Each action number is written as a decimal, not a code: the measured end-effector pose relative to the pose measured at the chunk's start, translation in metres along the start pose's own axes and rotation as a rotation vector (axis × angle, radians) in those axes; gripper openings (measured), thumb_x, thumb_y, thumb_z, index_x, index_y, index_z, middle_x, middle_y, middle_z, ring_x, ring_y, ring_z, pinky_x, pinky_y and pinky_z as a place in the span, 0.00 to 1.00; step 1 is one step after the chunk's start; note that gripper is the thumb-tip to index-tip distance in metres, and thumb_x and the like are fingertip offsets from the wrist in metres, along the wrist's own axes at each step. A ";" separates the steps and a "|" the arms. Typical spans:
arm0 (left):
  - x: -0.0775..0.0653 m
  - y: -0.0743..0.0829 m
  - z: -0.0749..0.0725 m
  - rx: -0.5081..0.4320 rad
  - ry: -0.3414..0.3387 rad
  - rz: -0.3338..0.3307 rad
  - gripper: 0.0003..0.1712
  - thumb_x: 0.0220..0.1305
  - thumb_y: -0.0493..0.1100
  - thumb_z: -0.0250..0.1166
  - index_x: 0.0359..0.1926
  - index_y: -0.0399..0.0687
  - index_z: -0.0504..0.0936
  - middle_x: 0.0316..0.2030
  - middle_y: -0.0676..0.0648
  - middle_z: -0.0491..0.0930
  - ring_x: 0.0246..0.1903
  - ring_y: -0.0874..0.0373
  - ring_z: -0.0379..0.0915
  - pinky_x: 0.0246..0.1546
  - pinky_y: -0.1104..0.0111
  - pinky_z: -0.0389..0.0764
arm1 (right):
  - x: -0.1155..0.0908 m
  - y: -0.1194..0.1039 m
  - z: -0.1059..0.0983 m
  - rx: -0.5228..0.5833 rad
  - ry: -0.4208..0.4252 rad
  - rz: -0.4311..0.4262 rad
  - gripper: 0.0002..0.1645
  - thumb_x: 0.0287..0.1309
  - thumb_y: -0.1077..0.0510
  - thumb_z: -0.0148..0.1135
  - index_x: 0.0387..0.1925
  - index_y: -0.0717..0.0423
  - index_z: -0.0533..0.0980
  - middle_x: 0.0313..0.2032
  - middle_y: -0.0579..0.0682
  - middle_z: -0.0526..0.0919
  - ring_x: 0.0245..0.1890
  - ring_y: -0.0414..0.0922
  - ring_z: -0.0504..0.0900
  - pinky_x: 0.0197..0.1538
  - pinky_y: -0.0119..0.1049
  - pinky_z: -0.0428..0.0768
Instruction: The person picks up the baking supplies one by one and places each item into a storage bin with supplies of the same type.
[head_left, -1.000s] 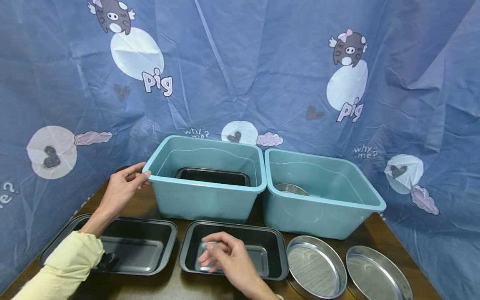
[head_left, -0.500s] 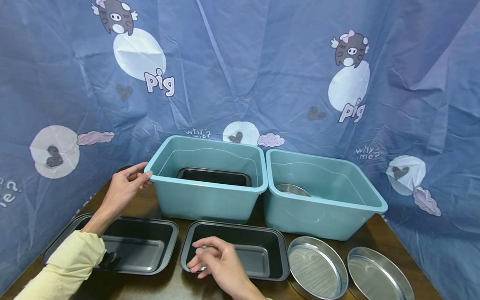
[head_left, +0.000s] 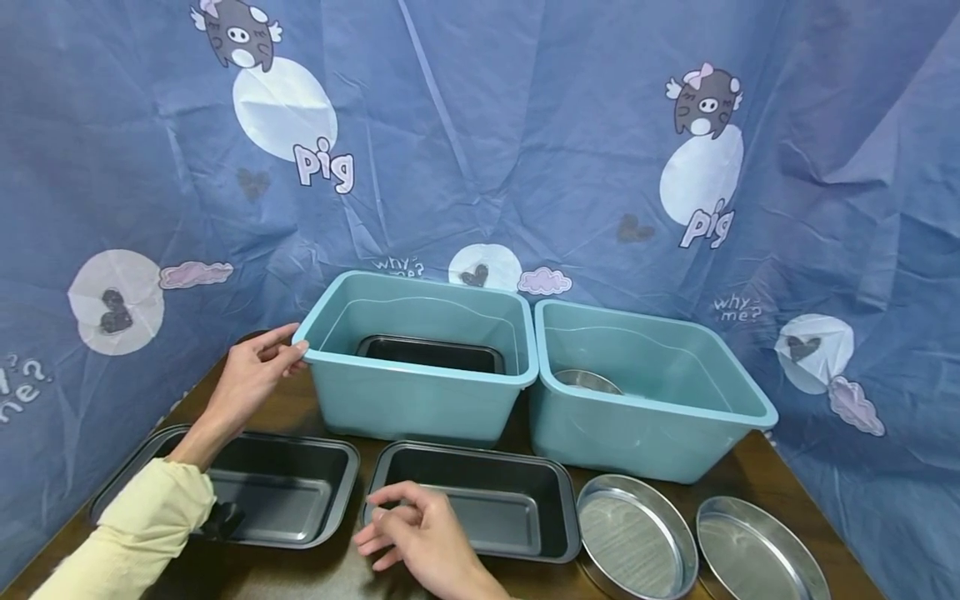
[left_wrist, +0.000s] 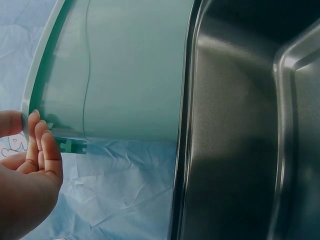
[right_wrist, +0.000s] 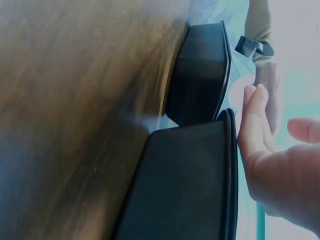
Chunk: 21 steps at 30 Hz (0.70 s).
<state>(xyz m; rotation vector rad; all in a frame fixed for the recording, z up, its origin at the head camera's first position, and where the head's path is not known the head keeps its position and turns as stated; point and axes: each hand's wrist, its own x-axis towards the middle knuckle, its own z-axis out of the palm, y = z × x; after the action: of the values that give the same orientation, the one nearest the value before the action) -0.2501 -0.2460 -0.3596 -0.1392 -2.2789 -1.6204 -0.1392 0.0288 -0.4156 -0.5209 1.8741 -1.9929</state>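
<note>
My left hand [head_left: 251, 371] pinches the left corner rim of a light-blue plastic storage bin [head_left: 405, 408], thumb on one side and fingertips on the other, as the left wrist view also shows. Inside that bin lies a dark loaf pan [head_left: 442, 353]. Low over the left end of a second dark loaf pan [head_left: 495, 521] hovers my right hand [head_left: 423, 537], its fingers loosely bent around nothing. A third loaf pan [head_left: 273, 492] lies under my left forearm. From the right wrist, the outer walls of two pans [right_wrist: 185, 180] show beside the hand.
To the right stands another light-blue bin [head_left: 637, 433] with a round metal pan [head_left: 588, 381] in it. Two round metal pans [head_left: 637, 533] rest at the front right of the wooden table [head_left: 330, 575]. A blue printed cloth [head_left: 480, 150] hangs close behind the bins.
My right hand has drifted left and slightly down, from over the middle loaf pan to its left end. The left hand keeps its hold on the bin's rim.
</note>
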 end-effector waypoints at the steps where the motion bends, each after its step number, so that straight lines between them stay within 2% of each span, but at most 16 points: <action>1: 0.000 0.000 0.000 0.001 0.001 -0.002 0.31 0.77 0.40 0.60 0.70 0.22 0.66 0.33 0.49 0.84 0.30 0.71 0.77 0.35 0.78 0.78 | 0.000 0.000 0.001 -0.001 -0.003 0.000 0.13 0.72 0.66 0.56 0.54 0.67 0.77 0.37 0.65 0.88 0.39 0.66 0.87 0.33 0.34 0.86; 5: 0.000 -0.001 0.000 0.003 0.008 -0.010 0.30 0.77 0.39 0.60 0.71 0.23 0.66 0.33 0.50 0.83 0.30 0.71 0.77 0.35 0.78 0.78 | -0.001 0.003 0.008 -0.007 -0.032 0.000 0.13 0.71 0.66 0.57 0.53 0.68 0.78 0.36 0.65 0.88 0.40 0.69 0.86 0.32 0.33 0.86; 12: 0.000 0.001 0.000 0.005 0.004 -0.012 0.30 0.77 0.39 0.60 0.71 0.23 0.67 0.33 0.50 0.83 0.30 0.70 0.76 0.35 0.78 0.77 | 0.001 0.007 0.021 -0.030 -0.036 0.095 0.16 0.66 0.68 0.58 0.54 0.65 0.79 0.32 0.58 0.90 0.34 0.52 0.91 0.34 0.33 0.86; 16: 0.000 0.001 0.001 0.001 0.002 -0.013 0.30 0.77 0.40 0.60 0.71 0.23 0.66 0.32 0.51 0.83 0.30 0.71 0.76 0.35 0.78 0.77 | 0.002 0.009 0.027 -0.028 -0.012 0.122 0.20 0.63 0.70 0.57 0.57 0.68 0.77 0.31 0.58 0.89 0.34 0.54 0.90 0.35 0.35 0.87; 21: 0.000 0.002 0.001 0.004 0.005 -0.013 0.30 0.77 0.40 0.60 0.71 0.23 0.67 0.33 0.50 0.83 0.30 0.71 0.76 0.35 0.79 0.77 | 0.004 0.009 0.031 -0.033 0.006 0.146 0.27 0.64 0.70 0.59 0.64 0.74 0.72 0.31 0.59 0.89 0.34 0.56 0.90 0.37 0.37 0.87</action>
<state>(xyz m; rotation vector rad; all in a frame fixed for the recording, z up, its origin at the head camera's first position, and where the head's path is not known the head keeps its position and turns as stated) -0.2496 -0.2443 -0.3586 -0.1200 -2.2836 -1.6206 -0.1274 -0.0001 -0.4232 -0.3759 1.8941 -1.8752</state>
